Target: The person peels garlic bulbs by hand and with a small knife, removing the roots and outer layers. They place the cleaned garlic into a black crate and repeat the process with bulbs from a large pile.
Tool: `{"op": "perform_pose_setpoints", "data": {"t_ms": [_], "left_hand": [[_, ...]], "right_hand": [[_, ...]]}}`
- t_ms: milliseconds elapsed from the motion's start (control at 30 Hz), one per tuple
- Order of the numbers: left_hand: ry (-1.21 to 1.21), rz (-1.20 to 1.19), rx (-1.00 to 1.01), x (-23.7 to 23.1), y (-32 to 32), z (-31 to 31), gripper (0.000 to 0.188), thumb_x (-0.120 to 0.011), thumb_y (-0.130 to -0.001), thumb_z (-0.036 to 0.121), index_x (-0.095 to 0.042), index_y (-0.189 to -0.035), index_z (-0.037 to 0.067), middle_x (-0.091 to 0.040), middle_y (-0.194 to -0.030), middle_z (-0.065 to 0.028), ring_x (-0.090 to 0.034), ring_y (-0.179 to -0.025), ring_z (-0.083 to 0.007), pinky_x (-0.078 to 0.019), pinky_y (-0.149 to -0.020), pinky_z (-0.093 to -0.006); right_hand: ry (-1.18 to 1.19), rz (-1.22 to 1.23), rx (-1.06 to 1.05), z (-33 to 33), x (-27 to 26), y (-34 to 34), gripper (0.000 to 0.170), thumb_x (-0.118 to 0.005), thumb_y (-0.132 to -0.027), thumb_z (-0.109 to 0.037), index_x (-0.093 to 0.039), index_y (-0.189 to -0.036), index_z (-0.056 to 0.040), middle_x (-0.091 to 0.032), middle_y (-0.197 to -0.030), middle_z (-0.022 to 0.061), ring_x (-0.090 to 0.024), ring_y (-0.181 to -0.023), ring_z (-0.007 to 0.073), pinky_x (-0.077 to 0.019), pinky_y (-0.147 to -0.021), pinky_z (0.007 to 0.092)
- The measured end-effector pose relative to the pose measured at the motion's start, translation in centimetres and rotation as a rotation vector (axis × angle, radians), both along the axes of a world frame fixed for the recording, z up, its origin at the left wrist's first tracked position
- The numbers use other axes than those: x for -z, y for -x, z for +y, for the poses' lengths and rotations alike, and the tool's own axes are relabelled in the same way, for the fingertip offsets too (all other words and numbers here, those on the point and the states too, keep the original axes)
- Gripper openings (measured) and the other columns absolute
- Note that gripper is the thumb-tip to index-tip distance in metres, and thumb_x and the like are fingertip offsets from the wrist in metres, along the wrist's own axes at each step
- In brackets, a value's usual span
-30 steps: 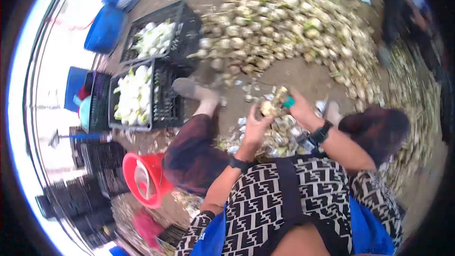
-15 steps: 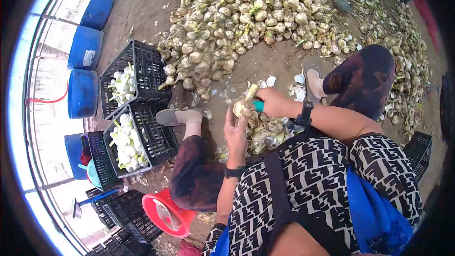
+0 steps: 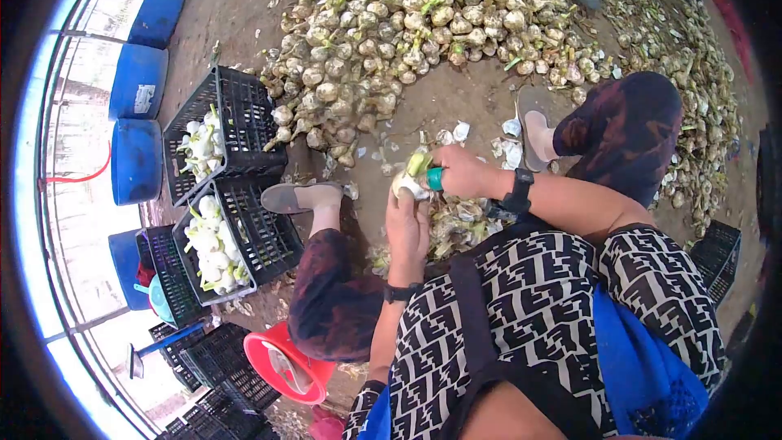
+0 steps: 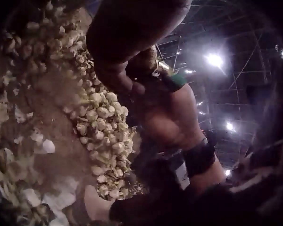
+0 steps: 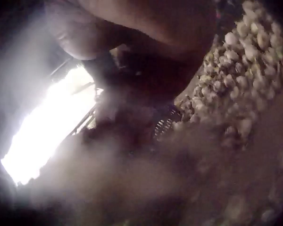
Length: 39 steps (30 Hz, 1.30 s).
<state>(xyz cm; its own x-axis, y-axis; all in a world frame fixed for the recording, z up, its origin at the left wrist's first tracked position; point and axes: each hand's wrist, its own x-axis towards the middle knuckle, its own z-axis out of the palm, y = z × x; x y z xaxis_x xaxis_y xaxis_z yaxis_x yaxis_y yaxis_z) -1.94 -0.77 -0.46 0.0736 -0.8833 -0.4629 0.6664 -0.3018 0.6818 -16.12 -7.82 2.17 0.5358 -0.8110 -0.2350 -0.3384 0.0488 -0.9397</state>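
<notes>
My left hand (image 3: 406, 228) holds a garlic bulb (image 3: 410, 186) from below, over the ground between the feet. The bulb shows a bright white side and a greenish stalk (image 3: 419, 164) at its top. Against the bulb's right side, my right hand (image 3: 471, 173) pinches at the skin and stalk with curled fingers. A green band (image 3: 435, 179) wraps a digit of that hand, close against the bulb. In the left wrist view the same green band (image 4: 174, 81) shows, while the left hand's fingers hide most of the bulb. The right wrist view is dark and blurred.
A big heap of unpeeled garlic (image 3: 456, 16) spreads ahead. Loose skins (image 3: 460, 228) lie below the hands. To the left stand two black crates (image 3: 252, 122) with white garlic, blue barrels (image 3: 137, 81) and a red bucket (image 3: 314, 379). A leg and shoe (image 3: 533, 134) flank the right side.
The head view has swung, then settled. The bulb was brownish with its stalk pointing up right; now a white side shows, and the right hand has moved in closer over it.
</notes>
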Motion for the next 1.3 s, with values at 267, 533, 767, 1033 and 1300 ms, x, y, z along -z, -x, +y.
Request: {"op": "perform_pose_setpoints", "data": {"t_ms": [267, 533, 767, 1033, 1300], "left_hand": [[0.153, 0.140, 0.176, -1.4, -1.7, 0.1, 0.058, -0.066, -0.073, 0.030, -0.044, -0.117, -0.002, -0.056, -0.104, -0.0103, -0.056, -0.091, -0.0184, -0.0485, -0.074, -0.0290], [0.074, 0.314, 0.275, -1.1, -2.5, 1.3, 0.059, -0.067, -0.061, 0.023, -0.047, -0.113, 0.004, -0.055, -0.103, -0.0128, -0.054, -0.096, -0.0271, -0.0428, -0.089, -0.0385], [0.037, 0.323, -0.054, -0.8, -2.0, 0.5, 0.037, -0.044, -0.091, 0.035, -0.048, -0.113, 0.006, -0.057, -0.102, -0.0091, -0.055, -0.093, -0.0224, -0.0461, -0.082, -0.0369], [0.013, 0.243, -0.023, -1.0, -1.3, 0.6, 0.034, -0.039, -0.094, 0.030, -0.045, -0.112, 0.002, -0.052, -0.108, -0.0088, -0.051, -0.100, -0.0197, -0.0427, -0.088, -0.0331], [-0.121, 0.131, 0.204, -2.0, -2.1, 0.8, 0.040, -0.060, -0.078, 0.013, -0.044, -0.112, 0.001, -0.052, -0.099, -0.0068, -0.053, -0.085, -0.0151, -0.0457, -0.075, -0.0284]], "right_hand": [[-0.761, -0.859, 0.163, 0.5, 1.5, 0.5, 0.013, -0.056, -0.078, -0.014, -0.060, -0.089, -0.0075, -0.059, -0.081, -0.0013, -0.054, -0.068, 0.0076, -0.0445, -0.058, 0.0232], [-0.916, -1.415, 0.366, -5.0, 1.9, 4.2, 0.031, -0.051, -0.083, -0.025, -0.054, -0.104, -0.0028, -0.063, -0.085, 0.0057, -0.060, -0.074, 0.0168, -0.0476, -0.071, 0.0340], [0.317, 0.584, -0.273, -1.3, 1.0, 2.6, 0.020, -0.062, -0.073, -0.022, -0.061, -0.087, -0.0080, -0.062, -0.080, 0.0151, -0.060, -0.074, 0.0315, -0.0464, -0.065, 0.0399], [0.682, 0.058, -0.114, 0.2, 0.4, -0.9, 0.014, -0.054, -0.071, -0.011, -0.055, -0.083, -0.0035, -0.059, -0.079, 0.0142, -0.058, -0.077, 0.0321, -0.0461, -0.066, 0.0400], [0.832, 0.168, -0.236, -0.3, -0.4, 0.0, 0.009, -0.054, -0.068, -0.008, -0.052, -0.076, -0.0040, -0.057, -0.073, 0.0104, -0.058, -0.073, 0.0290, -0.0468, -0.065, 0.0380]]}}
